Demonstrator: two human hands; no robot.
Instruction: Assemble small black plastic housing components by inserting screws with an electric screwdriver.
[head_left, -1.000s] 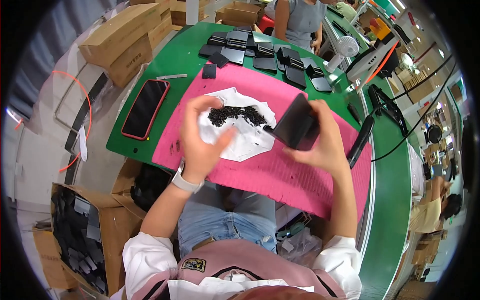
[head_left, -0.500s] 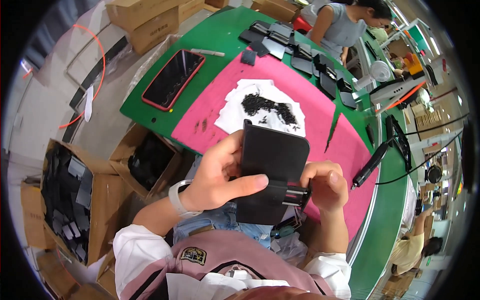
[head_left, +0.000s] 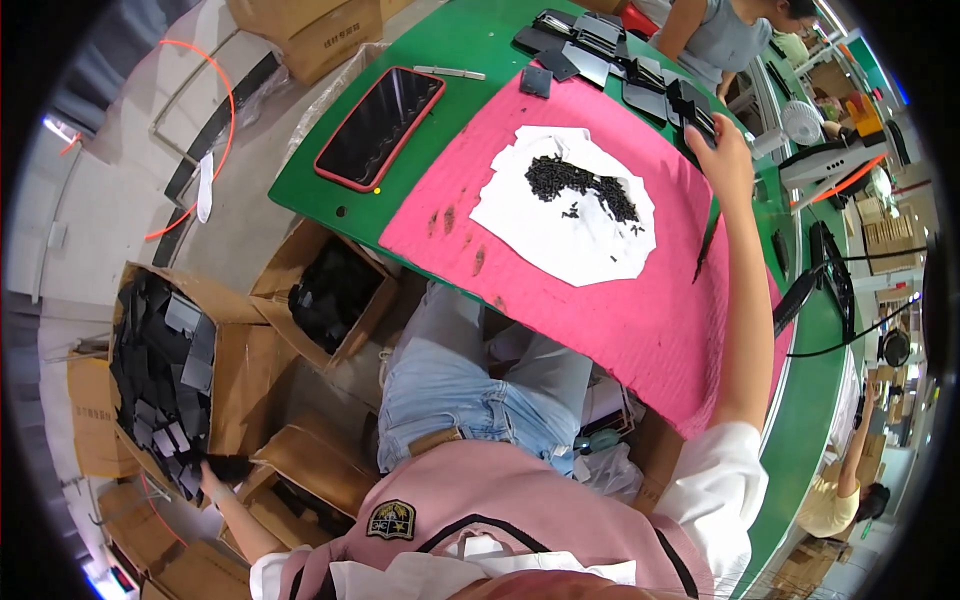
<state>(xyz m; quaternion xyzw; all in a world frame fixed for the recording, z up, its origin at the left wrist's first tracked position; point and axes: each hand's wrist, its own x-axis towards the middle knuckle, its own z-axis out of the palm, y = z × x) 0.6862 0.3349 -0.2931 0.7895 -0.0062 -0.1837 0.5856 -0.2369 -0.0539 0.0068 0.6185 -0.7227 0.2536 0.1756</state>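
Resting right hand [head_left: 728, 165] at black stands [head_left: 648, 103] beyond mat [head_left: 620, 320], left hand [head_left: 209, 484] at carton [head_left: 245, 385] leftward, probably stocking around it for space; unable to tell either grip.

Has arms spread wide, hands well apart. Holds right forearm [head_left: 750, 310] long and nearly straight, bare, from elbow [head_left: 742, 405] around 4 o'clock up to wrist [head_left: 736, 198] around 2. Has right hand [head_left: 732, 165] at 2 o'clock, held out at far reach, thumb [head_left: 702, 149] angled off toward 10 or 11 o'clock and set apart from fingers [head_left: 727, 128]; can't call grip, fingertips too small to read. Has left forearm [head_left: 246, 525] low around 7 o'clock, pointing up toward 11, foreshortened. Has left hand [head_left: 209, 482] at 8 o'clock, out past the left side, fingers mostly hidden; can't read grip there either.
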